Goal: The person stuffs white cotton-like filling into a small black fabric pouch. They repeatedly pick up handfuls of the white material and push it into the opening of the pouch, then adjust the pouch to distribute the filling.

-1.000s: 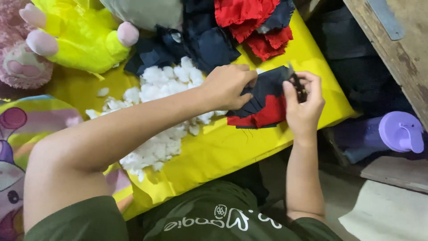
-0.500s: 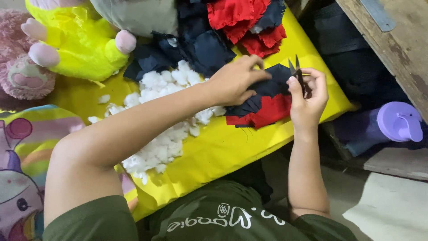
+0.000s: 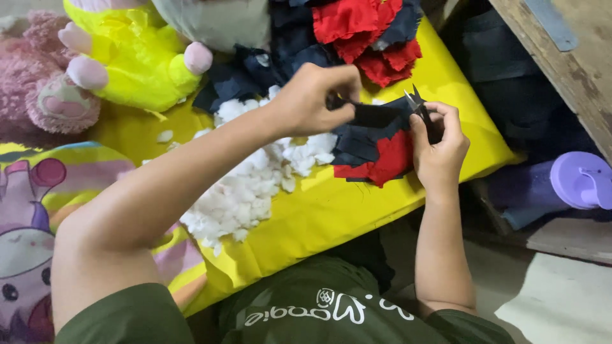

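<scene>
My left hand (image 3: 313, 99) pinches a dark navy fabric scrap (image 3: 377, 115) and holds it stretched above the yellow cloth (image 3: 331, 210). My right hand (image 3: 440, 145) grips small thread snips (image 3: 415, 102), whose open blades touch the scrap's right end. Beneath the hands lies a small heap of navy and red scraps (image 3: 376, 156). A pile of white stuffing (image 3: 255, 185) lies under my left forearm.
A larger heap of red and navy scraps (image 3: 363, 32) sits at the top. A yellow plush toy (image 3: 137, 60) and a pink plush toy (image 3: 38, 89) lie at the upper left. A purple bottle (image 3: 577, 181) stands at the right, below a wooden board (image 3: 567, 57).
Both hands have lifted slightly off the scrap heap. The left hand pulled the navy scrap taut and the snips' blades now stand open at its end.
</scene>
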